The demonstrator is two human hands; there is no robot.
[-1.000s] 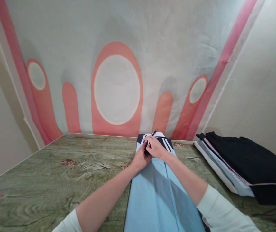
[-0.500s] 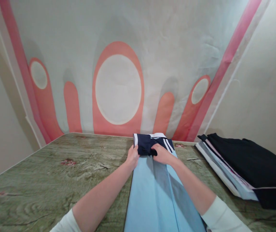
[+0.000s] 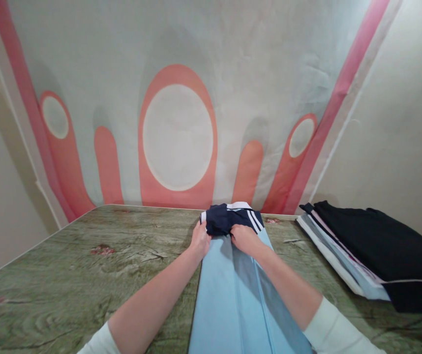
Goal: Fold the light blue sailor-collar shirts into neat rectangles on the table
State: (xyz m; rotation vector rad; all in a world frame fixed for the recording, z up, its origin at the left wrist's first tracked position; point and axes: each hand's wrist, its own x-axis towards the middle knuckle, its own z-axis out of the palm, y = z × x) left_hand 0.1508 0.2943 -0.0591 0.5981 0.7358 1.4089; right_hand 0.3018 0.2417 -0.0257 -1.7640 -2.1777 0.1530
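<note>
A light blue shirt (image 3: 218, 295) with a navy upper part lies folded into a long strip, running away from me over the table. Its navy sleeve (image 3: 217, 220), with a white trim at the left end, is folded across the top and looks bunched. My left hand (image 3: 199, 240) pinches the trimmed end of that sleeve at the strip's left edge. At the sleeve's lower edge, near the middle of the strip, my right hand (image 3: 246, 238) has its fingers curled into the navy cloth; the fingertips are partly hidden. White stripes (image 3: 256, 221) show to the right of the sleeve.
On the right stands a pile of folded clothes (image 3: 380, 246), black on top with white, grey and pink layers beneath. The wood-patterned table (image 3: 85, 280) reaches back to a wall (image 3: 270, 59) with coral and white shapes.
The navy sleeve's left end has crumpled and its white trim shows less. My right hand's fingers have closed in on the cloth. The view has shifted slightly.
</note>
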